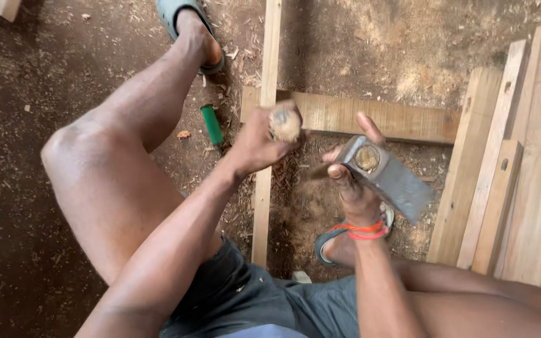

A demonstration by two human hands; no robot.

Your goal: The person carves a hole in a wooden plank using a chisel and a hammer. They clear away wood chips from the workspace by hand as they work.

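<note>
Hatchet head [388, 178], grey steel with a rusty round eye, sits in the right hand [353, 188], whose fingers wrap closed about its blunt end while the blade slants down and away toward the stacked boards [527, 169]. Just beside the hatchet head, on the side away from the boards, the left hand [255, 144] is closed around a wooden handle [285, 124]; only the handle's rounded, pale end shows above the fist. The two hands are near each other but not touching. One band of orange-red cord [365, 230] circles the right wrist, directly below the hatchet head.

Behind the hatchet head lie two separate pieces of timber: one long narrow batten [265, 188] running up and down the view, and one shorter plank [383, 119] lying across it. One green cylindrical object [211, 124] lies on the dirt floor [26, 125] beyond the batten, well apart from the hatchet head. Two feet in grey-green sandals show: one [189, 25] far above the green cylinder, one [345, 241] just under the right wrist. No label or sign is legible.
</note>
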